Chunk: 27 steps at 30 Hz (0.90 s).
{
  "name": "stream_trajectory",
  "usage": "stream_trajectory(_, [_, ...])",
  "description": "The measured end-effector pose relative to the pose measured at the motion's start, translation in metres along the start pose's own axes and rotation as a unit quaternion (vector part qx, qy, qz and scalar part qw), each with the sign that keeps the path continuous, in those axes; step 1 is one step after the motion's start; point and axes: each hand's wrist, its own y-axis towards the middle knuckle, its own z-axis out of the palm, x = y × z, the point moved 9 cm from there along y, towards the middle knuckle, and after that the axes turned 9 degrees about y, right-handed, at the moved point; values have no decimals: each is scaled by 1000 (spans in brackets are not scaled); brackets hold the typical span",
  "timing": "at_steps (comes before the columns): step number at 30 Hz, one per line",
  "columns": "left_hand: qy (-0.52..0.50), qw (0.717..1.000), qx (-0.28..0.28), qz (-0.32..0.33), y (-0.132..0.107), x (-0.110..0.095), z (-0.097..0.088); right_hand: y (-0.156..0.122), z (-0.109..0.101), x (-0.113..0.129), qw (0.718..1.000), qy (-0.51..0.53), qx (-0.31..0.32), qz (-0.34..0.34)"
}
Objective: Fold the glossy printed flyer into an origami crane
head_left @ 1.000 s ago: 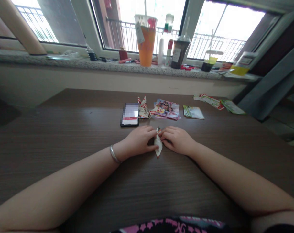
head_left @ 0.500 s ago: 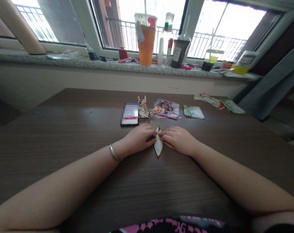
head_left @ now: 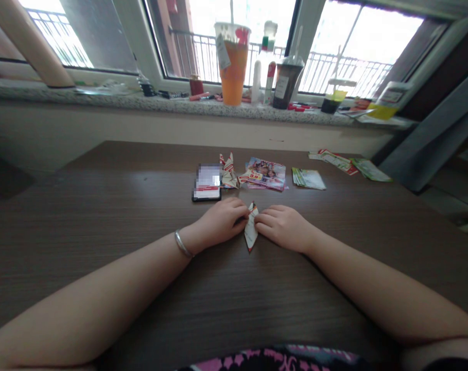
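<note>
A narrow, diamond-shaped piece of folded paper (head_left: pixel 251 231), white with red tips, lies on the dark wooden table between my hands. My left hand (head_left: pixel 228 219) has its fingers curled against the paper's upper left edge; the fingertips are partly hidden. From the other side, my right hand (head_left: pixel 283 225) presses its bent fingertips on the right edge. Just beyond my left hand are a phone (head_left: pixel 206 188) with a lit, blurred screen and a pointed folded-paper figure (head_left: pixel 229 174) in white and red.
Behind my hands lie a stack of printed leaflets (head_left: pixel 267 173), a small pile of green-white cards (head_left: pixel 308 178) and more paper strips (head_left: pixel 338 161). Along the granite windowsill (head_left: pixel 172 105) stand a tall orange drink cup (head_left: pixel 232 72), a dark drink cup (head_left: pixel 286 85) and bottles.
The folded paper has tilted slightly, its lower tip shifting left. My right hand has moved a little down along its edge, while my left hand stays nearly in place.
</note>
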Motion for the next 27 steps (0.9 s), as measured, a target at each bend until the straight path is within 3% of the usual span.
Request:
stream_trajectory(8, [8, 1000, 6, 8, 1, -2, 1, 0, -5, 4, 1000, -4, -14, 6])
stream_trajectory(14, [35, 999, 9, 12, 0, -2, 5, 0, -4, -4, 998, 22, -31, 47])
stream_trajectory(20, [70, 997, 10, 9, -1, -5, 5, -2, 0, -19, 987, 132, -45, 84])
stream_trajectory(27, [86, 996, -4, 35, -2, -9, 1, -8, 3, -39, 945, 275, -94, 147])
